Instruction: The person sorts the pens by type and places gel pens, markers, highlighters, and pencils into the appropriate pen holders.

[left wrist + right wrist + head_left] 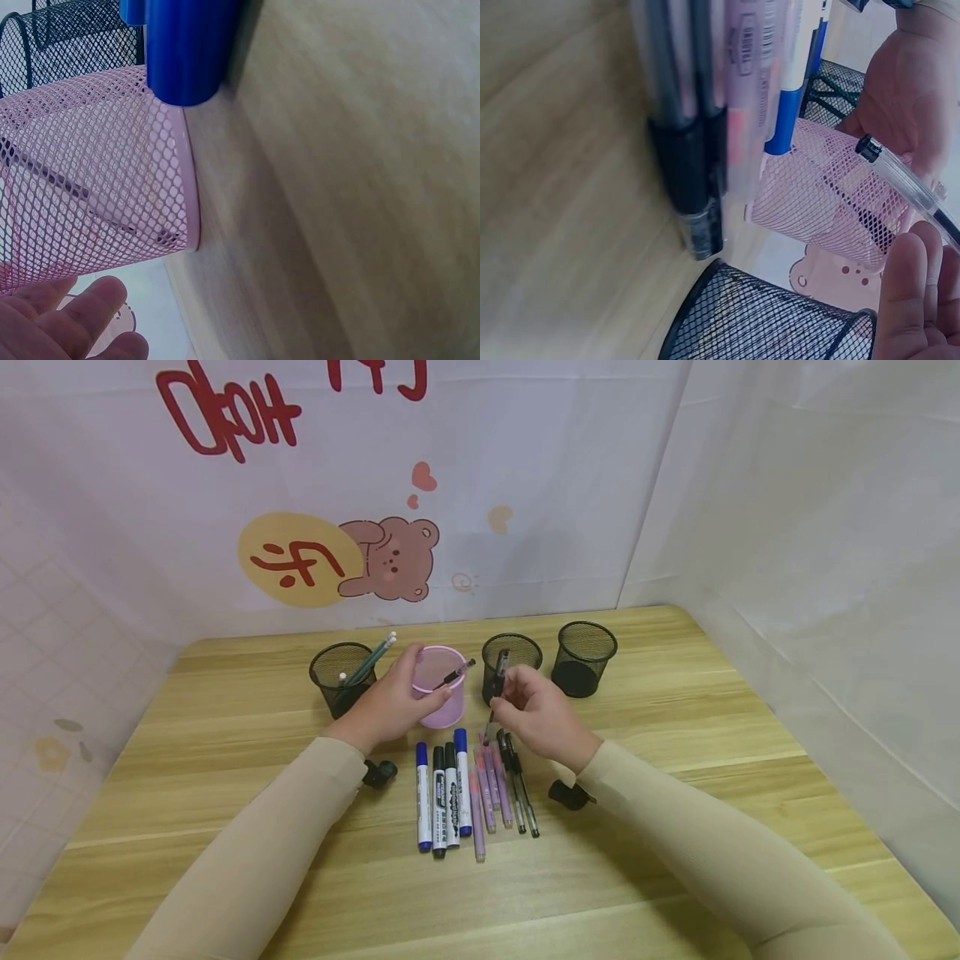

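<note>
My left hand (pixel 390 700) holds the pink mesh pen cup (pixel 442 717) by its side, the thumb lying across the front near the rim. One black gel pen (pixel 457 673) leans inside that cup, its end sticking out over the rim. Between the thumb and fingers of my right hand (pixel 546 717) is another gel pen (pixel 901 178), clear-barrelled with black ends. It is tilted, in front of a black mesh cup (pixel 528 652) in the head view. Two more black gel pens (pixel 522 785) lie on the table just below the right hand.
Pink-purple pens (pixel 480 818) and blue and black markers (pixel 423 797) lie in a row beside the gel pens. At the left, a black mesh cup (pixel 324 675) holds green pencils (pixel 367 664). Another black mesh cup (pixel 577 677) stands at the right.
</note>
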The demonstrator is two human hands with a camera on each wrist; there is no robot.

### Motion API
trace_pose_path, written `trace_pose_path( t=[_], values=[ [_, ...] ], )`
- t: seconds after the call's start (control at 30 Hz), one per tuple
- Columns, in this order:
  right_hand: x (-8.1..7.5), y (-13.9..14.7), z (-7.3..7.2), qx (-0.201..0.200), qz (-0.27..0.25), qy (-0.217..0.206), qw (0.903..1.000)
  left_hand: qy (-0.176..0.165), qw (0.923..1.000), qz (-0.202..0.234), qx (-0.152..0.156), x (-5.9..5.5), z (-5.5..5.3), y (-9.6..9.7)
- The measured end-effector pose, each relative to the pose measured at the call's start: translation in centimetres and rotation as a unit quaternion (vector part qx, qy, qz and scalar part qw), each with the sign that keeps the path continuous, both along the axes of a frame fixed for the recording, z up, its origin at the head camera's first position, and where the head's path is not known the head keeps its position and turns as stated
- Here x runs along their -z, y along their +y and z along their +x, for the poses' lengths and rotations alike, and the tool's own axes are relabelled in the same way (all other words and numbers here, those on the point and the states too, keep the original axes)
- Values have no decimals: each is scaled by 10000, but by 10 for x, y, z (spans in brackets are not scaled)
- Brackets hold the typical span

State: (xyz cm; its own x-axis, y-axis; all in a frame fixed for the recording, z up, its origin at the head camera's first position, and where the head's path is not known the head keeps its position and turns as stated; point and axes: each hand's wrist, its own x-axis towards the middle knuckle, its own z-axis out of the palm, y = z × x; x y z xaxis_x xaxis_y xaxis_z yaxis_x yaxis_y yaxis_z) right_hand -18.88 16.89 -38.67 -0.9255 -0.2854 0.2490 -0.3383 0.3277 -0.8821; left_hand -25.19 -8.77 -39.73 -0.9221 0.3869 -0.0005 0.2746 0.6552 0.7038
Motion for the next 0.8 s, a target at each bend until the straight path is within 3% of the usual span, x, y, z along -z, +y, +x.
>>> trace_pose_path(
  t=[0.17,0.47,0.8],
  values=[
    [-4,-6,-3,28,-94,-8,10000,-19,10000,16,-3,-1,1,0],
    [-13,-12,-9,464,214,524,9973,36,10000,-63,21,-1,0,0],
    [-24,-18,-17,432,-98,675,9967,36,10000,-63,51,-1,-1,0]
  ],
)
